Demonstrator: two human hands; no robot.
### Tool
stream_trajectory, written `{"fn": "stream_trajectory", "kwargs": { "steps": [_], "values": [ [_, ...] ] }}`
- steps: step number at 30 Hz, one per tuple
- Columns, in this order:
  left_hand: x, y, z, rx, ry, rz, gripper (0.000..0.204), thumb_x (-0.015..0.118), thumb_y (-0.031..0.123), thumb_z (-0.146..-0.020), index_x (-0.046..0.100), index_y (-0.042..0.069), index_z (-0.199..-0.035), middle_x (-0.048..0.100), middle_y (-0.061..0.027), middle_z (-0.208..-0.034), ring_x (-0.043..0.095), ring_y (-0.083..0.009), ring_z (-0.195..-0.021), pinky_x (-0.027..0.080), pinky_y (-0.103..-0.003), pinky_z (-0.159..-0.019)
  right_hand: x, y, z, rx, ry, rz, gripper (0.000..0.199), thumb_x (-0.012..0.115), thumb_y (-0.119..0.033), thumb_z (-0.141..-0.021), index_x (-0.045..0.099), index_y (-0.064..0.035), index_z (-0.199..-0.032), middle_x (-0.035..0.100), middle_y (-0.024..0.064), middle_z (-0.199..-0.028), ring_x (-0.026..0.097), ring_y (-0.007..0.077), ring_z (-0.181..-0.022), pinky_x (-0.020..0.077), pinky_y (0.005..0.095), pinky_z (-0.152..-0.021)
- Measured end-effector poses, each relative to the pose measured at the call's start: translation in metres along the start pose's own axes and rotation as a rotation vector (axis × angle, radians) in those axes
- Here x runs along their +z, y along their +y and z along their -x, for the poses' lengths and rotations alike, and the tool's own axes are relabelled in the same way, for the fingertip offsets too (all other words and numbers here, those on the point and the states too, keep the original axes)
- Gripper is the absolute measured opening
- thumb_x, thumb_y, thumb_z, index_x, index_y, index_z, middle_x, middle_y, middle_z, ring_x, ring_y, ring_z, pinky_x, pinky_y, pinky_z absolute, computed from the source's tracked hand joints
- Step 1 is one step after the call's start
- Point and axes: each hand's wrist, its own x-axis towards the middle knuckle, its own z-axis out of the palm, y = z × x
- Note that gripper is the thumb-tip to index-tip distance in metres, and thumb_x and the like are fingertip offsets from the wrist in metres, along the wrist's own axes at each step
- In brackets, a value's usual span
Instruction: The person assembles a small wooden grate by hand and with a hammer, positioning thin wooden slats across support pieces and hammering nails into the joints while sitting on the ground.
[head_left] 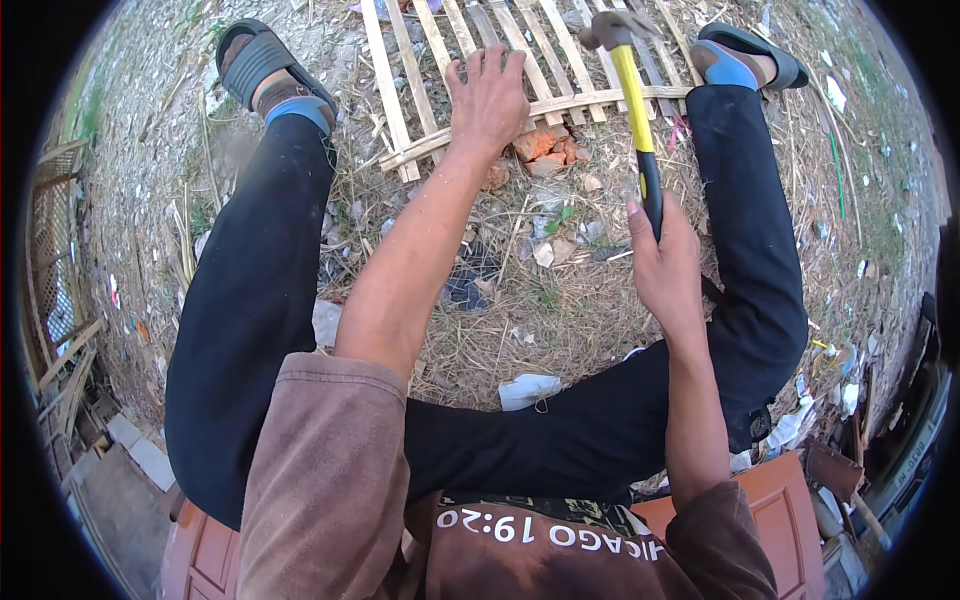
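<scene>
A panel of pale wooden slats (388,85) lies on the ground between my feet, with a thin crosspiece (590,99) running over the slats near their closer ends. My left hand (490,105) rests on the panel just left of its middle, fingers stretched and spread over the slats; its thumb is hard to see. In my right hand (666,265) is a claw hammer (631,95), gripped low on its black handle end. The yellow shaft points away from me, and the metal head is raised over the panel's right half, apart from my left hand.
Broken orange brick pieces (545,148) lie by the panel's near edge. My legs in black trousers (250,260) spread to both sides, sandals (258,70) beside the panel. Dry grass, stones and litter cover the ground. Lattice (62,270) stands far left; a reddish-brown panelled surface (775,520) is under me.
</scene>
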Motion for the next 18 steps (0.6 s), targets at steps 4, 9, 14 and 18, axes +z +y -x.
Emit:
{"fn": "stream_trajectory", "kwargs": {
  "steps": [4,9,14,18],
  "values": [
    [0.001,0.002,-0.012,0.008,0.013,0.004,0.042,0.052,0.008,-0.086,0.056,0.012,-0.127,0.053,-0.0108,-0.132,0.047,-0.0302,-0.127,0.027,-0.055,-0.107,-0.006,-0.005,-0.001,0.025,-0.034,-0.023,0.023,0.058,-0.02,-0.1,0.051,0.0007,-0.092,0.054,0.0182,-0.065,0.055,0.0334,-0.056,0.041,0.0443,-0.056],
    [-0.003,-0.005,0.001,-0.024,-0.002,-0.021,0.041,0.052,0.008,-0.086,0.056,0.012,-0.127,0.053,-0.0102,-0.133,0.047,-0.0301,-0.128,0.027,-0.056,-0.109,-0.023,-0.039,-0.002,0.058,-0.022,-0.148,0.024,0.057,-0.021,-0.101,0.051,0.0004,-0.091,0.05,0.0119,-0.062,0.048,0.0235,-0.052,0.0393,0.0417,-0.053],
    [-0.001,0.003,-0.002,-0.013,-0.018,0.015,0.041,0.052,0.009,-0.086,0.055,0.012,-0.127,0.053,-0.0101,-0.134,0.047,-0.0297,-0.129,0.026,-0.056,-0.109,0.0,0.011,-0.005,0.013,0.02,0.018,0.023,0.058,-0.02,-0.1,0.053,0.001,-0.093,0.054,0.0169,-0.066,0.051,0.0316,-0.056,0.0411,0.0428,-0.056],
    [-0.006,-0.006,0.001,-0.02,-0.03,0.009,0.041,0.052,0.008,-0.086,0.055,0.012,-0.127,0.053,-0.01,-0.133,0.047,-0.0288,-0.129,0.026,-0.055,-0.109,-0.026,-0.033,-0.005,0.077,-0.02,-0.074,0.024,0.059,-0.021,-0.1,0.053,0.0009,-0.092,0.055,0.0153,-0.068,0.051,0.0244,-0.057,0.0422,0.0393,-0.057]
  ]
}}
